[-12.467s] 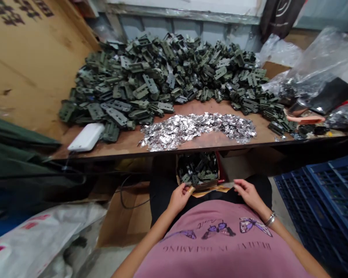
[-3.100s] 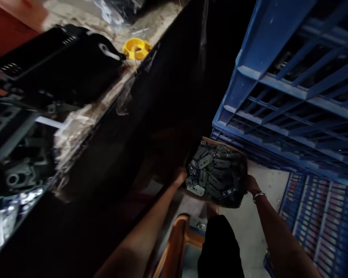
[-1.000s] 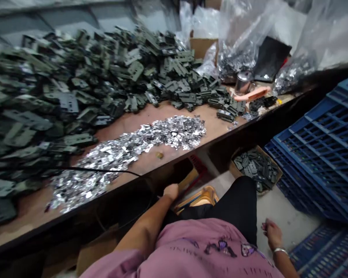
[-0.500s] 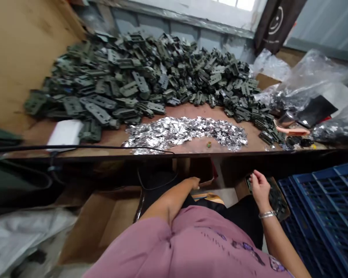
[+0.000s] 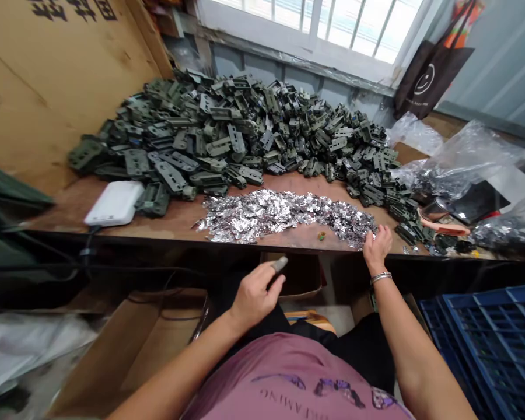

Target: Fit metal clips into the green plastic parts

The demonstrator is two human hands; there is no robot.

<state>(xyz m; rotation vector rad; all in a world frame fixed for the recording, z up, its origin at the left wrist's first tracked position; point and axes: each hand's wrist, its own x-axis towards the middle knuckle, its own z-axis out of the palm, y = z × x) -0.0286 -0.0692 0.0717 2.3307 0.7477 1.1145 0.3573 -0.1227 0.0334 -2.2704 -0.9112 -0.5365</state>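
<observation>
My left hand [image 5: 256,291] is held in front of the bench edge, thumb and index finger apart. A grey cover or piece [image 5: 280,264] sits at its index fingertip; which one I cannot tell. Bent fingers of my right hand [image 5: 377,248] touch the right end of a heap of small shiny silver metal pieces [image 5: 262,213] on the bench. What lies between those fingertips is too small to make out. A small green-and-gold ring-like object [image 5: 321,235] lies by the heap's front edge. Behind spreads a large pile of dark green slotted parts [image 5: 236,140].
A white box-shaped device [image 5: 115,202] with a cable sits on the bench [image 5: 179,224] at left. Clear plastic bags [image 5: 472,157] and an orange-handled object [image 5: 444,226] are at right. Below stand an open cardboard box [image 5: 131,344] and blue plastic crates [image 5: 494,332].
My right hand has moved from above a box below the bench up to the silver heap. My left hand has risen and come away from under the edge. The view has shifted.
</observation>
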